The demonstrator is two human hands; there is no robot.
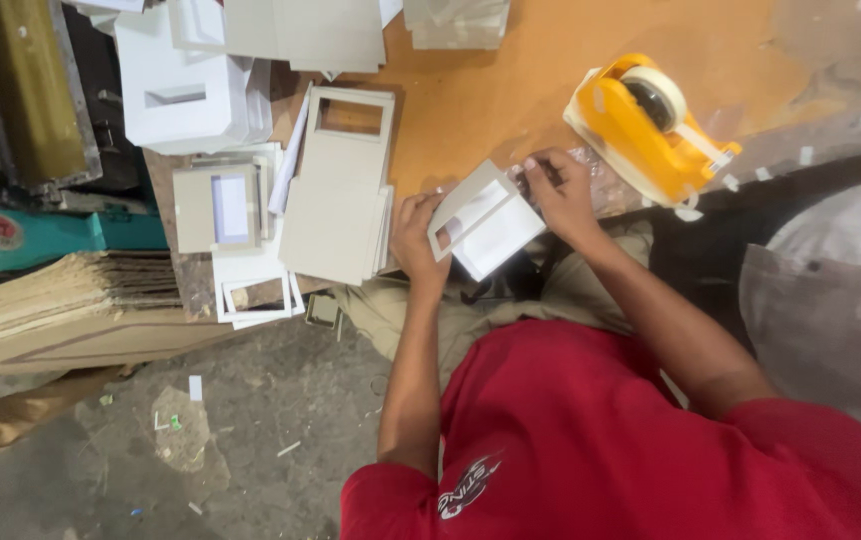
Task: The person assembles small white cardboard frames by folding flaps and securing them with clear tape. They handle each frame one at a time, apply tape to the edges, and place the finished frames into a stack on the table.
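Two hands are working one small white card frame (485, 220), a flat piece with a window cut in it, held just above the near edge of the orange counter (470, 95). The left hand (418, 240) is gripping the frame's left end, fingers closed around it; the right hand (560, 195) is pinching its upper right corner, apparently pressing something down there, though what is under the fingertips is too small to tell. The yellow tape dispenser (650, 125) is sitting just beside the right hand.

Judging by the layout, the work looks well under way: a stack of grey window frames (340, 190) and loose white frames (250, 290) are lying to the left, with folded white boxes (185, 90) behind them; which are finished I cannot tell.

Open room is lying mostly in the bare middle of the counter behind the hands. The left side is crowded by stacks, the dispenser is closing off the right, and the counter's edge is running right under the frame.
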